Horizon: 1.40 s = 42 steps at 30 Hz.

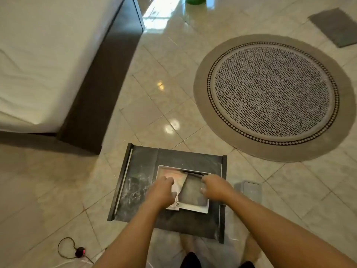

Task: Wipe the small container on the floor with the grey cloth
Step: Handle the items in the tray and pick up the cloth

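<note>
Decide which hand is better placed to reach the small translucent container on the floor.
Probably the right hand: the small translucent container lies just beyond it, beside the dark rectangular tray; the left hand is farther, on pinkish paper.

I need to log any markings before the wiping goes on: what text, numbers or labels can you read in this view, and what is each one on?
"08" or "80", sideways and blurred: on the corner of the paper under the left hand, in the white tray.
Nothing else readable: none shows on the dark tabletop, round rug or grey cloth.
</note>
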### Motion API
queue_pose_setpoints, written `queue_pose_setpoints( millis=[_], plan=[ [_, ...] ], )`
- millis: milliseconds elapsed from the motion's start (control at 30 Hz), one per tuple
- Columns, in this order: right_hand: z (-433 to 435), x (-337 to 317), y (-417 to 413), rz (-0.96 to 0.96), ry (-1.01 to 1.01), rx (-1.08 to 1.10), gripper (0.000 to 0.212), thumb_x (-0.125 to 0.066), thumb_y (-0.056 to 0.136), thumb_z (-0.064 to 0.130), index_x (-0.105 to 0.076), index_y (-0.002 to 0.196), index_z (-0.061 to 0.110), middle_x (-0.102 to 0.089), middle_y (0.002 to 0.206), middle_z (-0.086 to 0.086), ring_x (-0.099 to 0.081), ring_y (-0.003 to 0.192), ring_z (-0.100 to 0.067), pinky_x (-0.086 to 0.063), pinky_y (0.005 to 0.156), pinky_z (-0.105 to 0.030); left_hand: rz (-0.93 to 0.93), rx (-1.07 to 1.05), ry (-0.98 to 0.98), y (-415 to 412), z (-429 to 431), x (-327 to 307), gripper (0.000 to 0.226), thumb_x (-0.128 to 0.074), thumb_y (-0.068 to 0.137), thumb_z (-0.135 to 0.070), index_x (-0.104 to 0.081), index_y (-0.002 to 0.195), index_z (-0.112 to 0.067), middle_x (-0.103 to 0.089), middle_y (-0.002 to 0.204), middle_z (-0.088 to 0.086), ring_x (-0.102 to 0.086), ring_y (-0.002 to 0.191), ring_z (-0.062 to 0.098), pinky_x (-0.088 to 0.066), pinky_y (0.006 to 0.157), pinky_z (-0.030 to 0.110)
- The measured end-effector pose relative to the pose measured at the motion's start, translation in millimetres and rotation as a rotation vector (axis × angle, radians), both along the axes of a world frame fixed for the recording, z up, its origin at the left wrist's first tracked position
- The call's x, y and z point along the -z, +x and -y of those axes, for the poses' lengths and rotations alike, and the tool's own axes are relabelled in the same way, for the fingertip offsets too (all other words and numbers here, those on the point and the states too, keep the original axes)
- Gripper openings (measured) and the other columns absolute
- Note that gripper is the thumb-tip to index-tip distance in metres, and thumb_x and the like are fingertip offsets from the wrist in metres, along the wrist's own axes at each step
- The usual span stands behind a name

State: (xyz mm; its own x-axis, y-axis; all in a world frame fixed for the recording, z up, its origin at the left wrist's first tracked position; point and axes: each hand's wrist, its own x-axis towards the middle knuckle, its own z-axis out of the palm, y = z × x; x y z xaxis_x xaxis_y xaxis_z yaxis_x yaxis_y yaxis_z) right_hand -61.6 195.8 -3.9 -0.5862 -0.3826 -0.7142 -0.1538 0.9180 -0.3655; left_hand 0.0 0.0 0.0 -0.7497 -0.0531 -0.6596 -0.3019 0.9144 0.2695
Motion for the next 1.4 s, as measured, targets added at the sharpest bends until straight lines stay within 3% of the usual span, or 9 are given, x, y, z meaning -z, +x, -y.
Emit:
queue_pose_setpoints(
  millis=[300,500,633,767,1000,1133,1233,1333,1400],
  plan=[
    [14,90,-10,-0.258,0.09,-0.034,0.031,-0.065,0.089,0.018,-0.06,0.12,0.014,-0.056,0.12,-0.005,-0.055,0.108,-0.025,-0.051,0.088,-0.039,-0.198,0.249,0.006,-34,-22,98,0.033,-0.063,0.087,-0.022,-0.062,0.119,-0.017,-0.052,0.14,0.003,-0.052,0.121,0.026,-0.046,0.096,0.042],
    [17,109,-2,-0.512,0.091,-0.106,0.025,-0.079,0.073,0.011,-0.07,0.097,0.012,-0.06,0.116,-0.01,-0.055,0.096,-0.027,-0.049,0.075,-0.038,-0.235,0.381,0.024,-42,-35,132,0.046,-0.068,0.086,-0.013,-0.055,0.129,-0.016,-0.052,0.139,0.004,-0.054,0.117,0.027,-0.048,0.093,0.039],
    [12,125,6,-0.483,0.084,-0.153,0.023,-0.061,0.088,0.013,-0.063,0.111,0.013,-0.062,0.113,-0.007,-0.055,0.102,-0.026,-0.044,0.083,-0.037,-0.243,0.378,-0.019,-42,-39,143,0.046,-0.064,0.088,-0.012,-0.049,0.131,-0.015,-0.057,0.129,0.006,-0.057,0.111,0.028,-0.048,0.085,0.039],
    [18,134,15,-0.456,0.174,-0.094,0.036,-0.066,0.085,0.015,-0.058,0.12,0.013,-0.065,0.116,-0.007,-0.056,0.109,-0.027,-0.041,0.085,-0.038,-0.285,0.386,-0.046,-44,-45,150,0.037,-0.058,0.09,-0.01,-0.051,0.127,-0.014,-0.058,0.124,0.008,-0.061,0.104,0.029,-0.047,0.08,0.039],
    [27,156,16,-0.45,0.232,-0.028,0.014,-0.06,0.092,0.018,-0.063,0.105,0.017,-0.063,0.103,-0.005,-0.054,0.1,-0.026,-0.04,0.083,-0.038,-0.302,0.363,-0.069,-40,-60,167,0.023,-0.051,0.094,-0.013,-0.056,0.117,-0.015,-0.058,0.12,0.01,-0.056,0.109,0.032,-0.044,0.081,0.041],
    [27,158,18,-0.43,0.178,0.038,0.01,-0.06,0.091,0.023,-0.066,0.098,0.018,-0.06,0.103,-0.004,-0.05,0.101,-0.024,-0.04,0.083,-0.036,-0.325,0.307,-0.012,-36,-62,164,0.015,-0.056,0.092,-0.011,-0.062,0.105,-0.014,-0.056,0.109,0.009,-0.059,0.091,0.028,-0.045,0.065,0.036],
    [25,143,19,-0.397,0.1,0.093,0.013,-0.068,0.085,0.022,-0.066,0.098,0.022,-0.06,0.105,0.0,-0.051,0.105,-0.022,-0.04,0.089,-0.037,-0.353,0.243,0.073,-32,-58,154,0.013,-0.062,0.089,-0.012,-0.059,0.102,-0.015,-0.05,0.107,0.008,-0.056,0.083,0.026,-0.035,0.056,0.034],
    [17,115,12,-0.327,-0.112,0.204,0.013,-0.066,0.084,0.018,-0.063,0.093,0.026,-0.069,0.093,0.004,-0.063,0.091,-0.02,-0.046,0.09,-0.039,-0.398,0.207,0.098,-37,-53,136,0.02,-0.065,0.086,-0.006,-0.058,0.103,-0.013,-0.05,0.108,0.011,-0.055,0.087,0.03,-0.04,0.06,0.036],
    [8,92,6,-0.204,-0.226,0.249,0.014,-0.065,0.085,0.021,-0.059,0.097,0.026,-0.069,0.091,0.002,-0.066,0.083,-0.02,-0.054,0.08,-0.04,-0.458,0.251,0.054,-40,-52,120,0.037,-0.073,0.079,-0.01,-0.057,0.111,-0.016,-0.048,0.12,0.009,-0.051,0.1,0.029,-0.045,0.07,0.035]
  ],
)
